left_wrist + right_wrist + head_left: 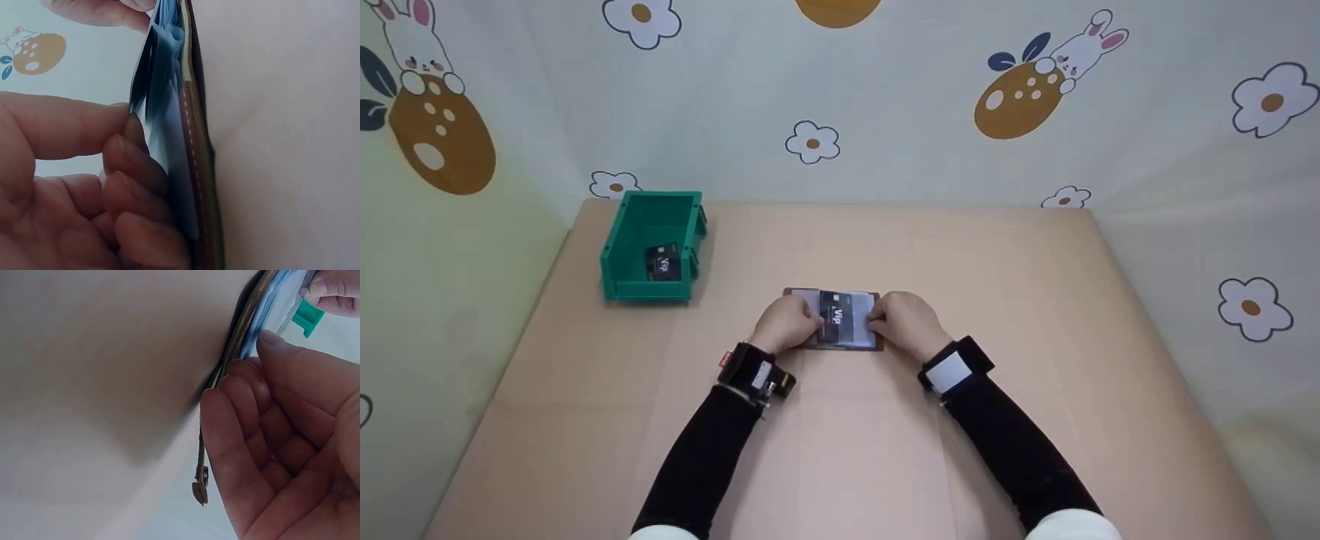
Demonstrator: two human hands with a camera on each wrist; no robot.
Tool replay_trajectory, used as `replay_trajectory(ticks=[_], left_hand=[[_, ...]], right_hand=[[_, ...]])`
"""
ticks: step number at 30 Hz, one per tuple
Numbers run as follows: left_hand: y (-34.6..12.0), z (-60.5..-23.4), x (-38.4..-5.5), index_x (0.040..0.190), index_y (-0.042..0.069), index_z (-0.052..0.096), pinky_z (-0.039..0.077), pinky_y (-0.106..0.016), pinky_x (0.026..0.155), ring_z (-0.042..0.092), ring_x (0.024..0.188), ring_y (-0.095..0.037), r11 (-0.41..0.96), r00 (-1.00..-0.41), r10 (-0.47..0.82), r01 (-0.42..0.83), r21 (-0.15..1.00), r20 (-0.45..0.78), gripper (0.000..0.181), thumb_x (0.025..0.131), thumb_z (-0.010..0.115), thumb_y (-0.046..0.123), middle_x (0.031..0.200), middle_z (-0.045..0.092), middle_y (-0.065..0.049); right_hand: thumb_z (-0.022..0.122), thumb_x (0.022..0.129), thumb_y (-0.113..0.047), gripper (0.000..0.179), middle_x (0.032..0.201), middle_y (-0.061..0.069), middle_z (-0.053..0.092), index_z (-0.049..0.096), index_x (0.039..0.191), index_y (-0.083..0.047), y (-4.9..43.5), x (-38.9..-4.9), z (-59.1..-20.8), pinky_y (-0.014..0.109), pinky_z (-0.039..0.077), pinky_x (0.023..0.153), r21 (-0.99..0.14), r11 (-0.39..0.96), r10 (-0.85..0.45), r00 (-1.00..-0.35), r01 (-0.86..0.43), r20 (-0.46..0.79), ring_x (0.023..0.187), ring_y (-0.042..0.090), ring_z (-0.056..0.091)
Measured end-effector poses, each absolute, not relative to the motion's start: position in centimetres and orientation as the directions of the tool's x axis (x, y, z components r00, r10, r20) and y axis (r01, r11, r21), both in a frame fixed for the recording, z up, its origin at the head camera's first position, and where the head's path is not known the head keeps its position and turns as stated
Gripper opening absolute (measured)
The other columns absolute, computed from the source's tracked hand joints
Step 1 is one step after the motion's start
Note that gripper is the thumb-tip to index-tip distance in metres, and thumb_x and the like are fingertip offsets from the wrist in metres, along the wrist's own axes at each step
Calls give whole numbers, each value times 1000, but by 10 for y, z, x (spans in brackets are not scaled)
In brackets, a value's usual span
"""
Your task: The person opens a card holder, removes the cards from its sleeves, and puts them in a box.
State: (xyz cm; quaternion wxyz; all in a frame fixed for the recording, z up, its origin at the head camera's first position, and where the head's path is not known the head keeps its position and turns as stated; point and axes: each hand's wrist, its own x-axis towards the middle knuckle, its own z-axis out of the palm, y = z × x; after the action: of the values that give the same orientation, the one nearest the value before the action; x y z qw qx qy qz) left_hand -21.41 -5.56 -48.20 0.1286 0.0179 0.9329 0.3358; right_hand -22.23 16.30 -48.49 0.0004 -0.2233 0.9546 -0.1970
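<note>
A brown card holder (pixel 871 348) with clear plastic sleeves (pixel 864 322) lies opened out on the table, its stitched edge (pixel 194 146) showing in the left wrist view. Over the sleeves sits a black "Vip" card (pixel 835 318); I cannot tell how far it is inside one. My left hand (pixel 787 324) pinches the card's left edge between thumb and forefinger, the other fingers curled against the sleeves. On the opposite side my right hand (pixel 910 322) grips the card holder's sleeves at their edge, thumb (pixel 271 338) on top and fingers bent beneath.
At the table's back left stands a green open-front bin (pixel 649 291) with a black "Vip" card (pixel 663 262) inside. Patterned cloth walls (pixel 885 165) border the table (pixel 960 247) at the back and on both sides.
</note>
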Motion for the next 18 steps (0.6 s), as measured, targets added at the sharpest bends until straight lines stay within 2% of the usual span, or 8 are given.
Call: replay_trajectory(ticks=[18], left_hand=[[-67,-484,-213,71,8,54,40,-29,58,49,65,-19,711,-968,128,-61,700,-215,25,90,68,19,69,51,-3]], right_hand=[[80,80,-12,11,88,5,74,80,91,-8,163,-224,-486,38,52,76,-387,821,-424,-902,-419,78,81,23,68]])
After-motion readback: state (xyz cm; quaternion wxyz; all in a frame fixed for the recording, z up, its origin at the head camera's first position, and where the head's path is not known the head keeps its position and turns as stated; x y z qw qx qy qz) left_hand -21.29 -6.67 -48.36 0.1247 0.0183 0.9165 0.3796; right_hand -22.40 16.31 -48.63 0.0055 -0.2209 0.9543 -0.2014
